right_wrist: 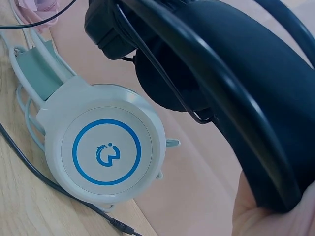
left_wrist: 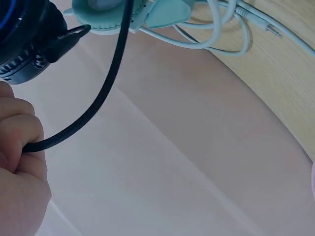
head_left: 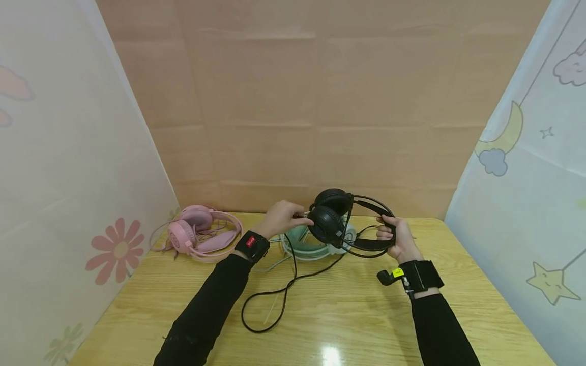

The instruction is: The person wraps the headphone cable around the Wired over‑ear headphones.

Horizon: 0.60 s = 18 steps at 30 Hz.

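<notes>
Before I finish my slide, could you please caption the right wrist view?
A right hand grips black headphones by the headband, with pale green headphones on the wooden table.

The left hand (left_wrist: 22,177), its fingers curled, grips a smooth, round black cord (left_wrist: 106,88) that arcs up and away from it, with a round, ridged black plastic ear cup (left_wrist: 29,34) just above the knuckles. Farther above and to the hand's right are a padded mint-green headset (left_wrist: 170,14), partly in view, and a pale mint cable's silver-tipped plug (left_wrist: 273,30) over the light wood-grained desk (left_wrist: 275,78); a plain pinkish-beige backdrop (left_wrist: 162,147) spreads beside the hand.
</notes>
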Motion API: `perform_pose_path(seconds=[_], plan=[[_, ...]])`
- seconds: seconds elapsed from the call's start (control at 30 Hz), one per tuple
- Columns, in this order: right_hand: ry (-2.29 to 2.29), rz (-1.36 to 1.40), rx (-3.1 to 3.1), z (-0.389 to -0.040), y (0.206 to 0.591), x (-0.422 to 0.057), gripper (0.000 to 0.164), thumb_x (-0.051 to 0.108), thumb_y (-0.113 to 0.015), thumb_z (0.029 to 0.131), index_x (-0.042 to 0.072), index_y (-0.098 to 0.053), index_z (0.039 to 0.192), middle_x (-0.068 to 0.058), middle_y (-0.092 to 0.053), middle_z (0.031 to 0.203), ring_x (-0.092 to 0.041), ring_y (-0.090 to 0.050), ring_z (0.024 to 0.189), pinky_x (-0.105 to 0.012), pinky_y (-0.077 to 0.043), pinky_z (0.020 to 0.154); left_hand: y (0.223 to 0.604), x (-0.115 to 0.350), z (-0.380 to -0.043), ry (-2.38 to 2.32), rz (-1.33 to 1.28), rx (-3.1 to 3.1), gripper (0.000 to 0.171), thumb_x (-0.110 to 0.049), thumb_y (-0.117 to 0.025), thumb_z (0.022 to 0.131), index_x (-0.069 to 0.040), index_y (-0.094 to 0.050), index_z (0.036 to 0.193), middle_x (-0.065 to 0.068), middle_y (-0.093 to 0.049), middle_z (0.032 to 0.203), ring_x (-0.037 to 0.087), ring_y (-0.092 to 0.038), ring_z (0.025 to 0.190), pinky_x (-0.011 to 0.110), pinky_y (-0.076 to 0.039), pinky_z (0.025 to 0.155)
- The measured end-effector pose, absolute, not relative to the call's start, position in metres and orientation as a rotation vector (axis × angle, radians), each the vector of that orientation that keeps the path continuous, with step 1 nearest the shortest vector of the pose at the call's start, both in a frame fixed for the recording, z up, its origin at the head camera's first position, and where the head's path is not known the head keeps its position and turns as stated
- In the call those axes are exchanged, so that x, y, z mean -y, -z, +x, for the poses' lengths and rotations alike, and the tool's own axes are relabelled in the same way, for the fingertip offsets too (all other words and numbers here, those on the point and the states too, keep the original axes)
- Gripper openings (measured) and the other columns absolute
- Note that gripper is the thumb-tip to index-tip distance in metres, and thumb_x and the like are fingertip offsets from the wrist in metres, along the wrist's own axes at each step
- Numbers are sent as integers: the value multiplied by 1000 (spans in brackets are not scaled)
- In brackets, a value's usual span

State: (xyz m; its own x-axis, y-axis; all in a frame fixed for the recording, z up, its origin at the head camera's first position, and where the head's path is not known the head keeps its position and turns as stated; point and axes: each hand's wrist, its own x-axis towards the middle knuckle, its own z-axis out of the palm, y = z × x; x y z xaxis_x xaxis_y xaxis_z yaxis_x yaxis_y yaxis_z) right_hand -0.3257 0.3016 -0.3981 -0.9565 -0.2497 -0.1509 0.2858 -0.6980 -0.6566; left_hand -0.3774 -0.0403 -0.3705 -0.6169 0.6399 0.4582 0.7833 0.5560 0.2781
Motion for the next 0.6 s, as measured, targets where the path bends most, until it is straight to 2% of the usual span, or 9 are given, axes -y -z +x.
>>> perform_pose_path(seconds=[0.03,0.13,0.2,0.3,0.4,0.6], plan=[[2650,66,-1039,-326,398,-302,25,20,-33,108,7,-52,99,7,-14,67,-5,-15,54,-20,-34,39,370,41,-378,653,-1160,2499,41,-43,-70,88,-20,-47,62,-7,-36,53,6,-33,46,20,-23,51],[2637,55,-1030,-325,398,-302,24,20,-33,108,6,-50,99,6,-13,68,-6,-13,55,-21,-34,38,368,40,-378,622,-1140,2500,48,-46,-71,86,-21,-41,59,-8,-30,53,6,-30,46,20,-20,51],[2631,65,-1023,-324,398,-302,24,19,-32,108,6,-49,99,6,-13,69,-6,-12,56,-21,-36,38,369,40,-378,587,-1159,2452,45,-46,-71,86,-21,-42,61,-8,-31,56,6,-32,49,20,-22,52],[2628,87,-1006,-323,399,-304,25,19,-32,108,6,-50,99,6,-13,69,-5,-13,56,-21,-36,38,370,40,-375,544,-1225,2348,31,-40,-68,90,-21,-54,70,-6,-38,66,7,-35,55,21,-27,56],[2637,113,-994,-323,399,-307,24,20,-34,107,6,-51,98,7,-14,69,-5,-14,56,-20,-35,38,371,38,-371,499,-1286,2245,14,-30,-65,93,-19,-64,85,-2,-42,75,8,-36,60,22,-31,59],[2640,164,-1042,-322,398,-307,25,20,-34,107,5,-52,97,7,-15,68,-5,-17,54,-19,-33,39,367,30,-363,377,-1340,2102,4,-23,-62,97,-19,-62,98,1,-39,81,9,-31,64,22,-28,60]])
